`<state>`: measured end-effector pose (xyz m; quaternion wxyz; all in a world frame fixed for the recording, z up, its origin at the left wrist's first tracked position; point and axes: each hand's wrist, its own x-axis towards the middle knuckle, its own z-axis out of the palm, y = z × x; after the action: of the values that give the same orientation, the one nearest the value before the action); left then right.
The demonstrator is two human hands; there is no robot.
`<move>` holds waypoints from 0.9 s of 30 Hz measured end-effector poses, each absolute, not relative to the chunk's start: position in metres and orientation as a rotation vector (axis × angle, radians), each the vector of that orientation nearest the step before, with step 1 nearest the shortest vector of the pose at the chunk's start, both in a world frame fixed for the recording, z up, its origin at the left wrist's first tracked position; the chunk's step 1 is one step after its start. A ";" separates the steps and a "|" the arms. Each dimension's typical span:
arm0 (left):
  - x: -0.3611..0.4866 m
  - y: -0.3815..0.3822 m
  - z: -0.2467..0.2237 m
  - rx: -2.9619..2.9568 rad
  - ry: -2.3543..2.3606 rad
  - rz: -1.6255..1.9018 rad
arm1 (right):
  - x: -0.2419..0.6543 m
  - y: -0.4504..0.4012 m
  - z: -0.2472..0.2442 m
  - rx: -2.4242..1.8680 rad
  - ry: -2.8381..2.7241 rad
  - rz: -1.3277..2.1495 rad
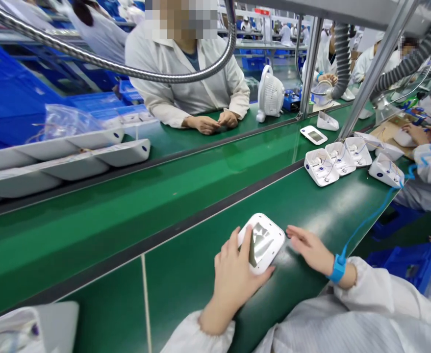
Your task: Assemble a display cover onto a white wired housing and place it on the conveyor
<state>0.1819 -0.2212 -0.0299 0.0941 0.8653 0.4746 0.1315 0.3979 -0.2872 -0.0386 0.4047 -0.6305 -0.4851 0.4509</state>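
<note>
A white rounded panel with a shiny, film-like window and small dark slots lies over the green work surface in front of me. My left hand holds it from the left, fingers across its upper left part and thumb along its lower edge. Just off the panel's right side is my right hand, its fingers extended and nothing in them. A blue wrist strap with a coiled blue cord is on my right wrist.
White wired housings stand in a row at the right, near another white panel with a screen. More housings line the far left. Across the green belt sits a person beside a white fan. Metal posts rise at right.
</note>
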 end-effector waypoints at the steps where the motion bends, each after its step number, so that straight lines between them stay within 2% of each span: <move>1: 0.186 -0.226 -0.031 2.526 1.548 0.417 | 0.390 -0.291 -0.043 -1.578 -1.257 1.112; 5: 0.196 -0.252 -0.038 2.527 1.757 0.468 | 0.371 -0.287 -0.051 -1.530 -1.434 1.010; 12: 0.176 -0.286 -0.067 2.517 1.639 0.612 | 0.388 -0.252 -0.043 -1.386 -1.536 1.265; 15: 0.169 -0.260 -0.064 2.401 1.528 0.655 | 0.388 -0.248 -0.034 -1.376 -1.573 1.256; 21: 0.176 -0.164 -0.029 1.815 1.335 0.786 | 0.384 -0.245 -0.024 -1.415 -1.586 1.306; 27: 0.182 -0.158 -0.019 1.825 1.398 0.759 | 0.387 -0.247 -0.028 -1.356 -1.586 1.289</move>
<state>0.1818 -0.1578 -0.0195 0.3527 0.7054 0.5404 0.2932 0.3873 -0.2470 -0.0279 0.3374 -0.5204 -0.6087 0.4947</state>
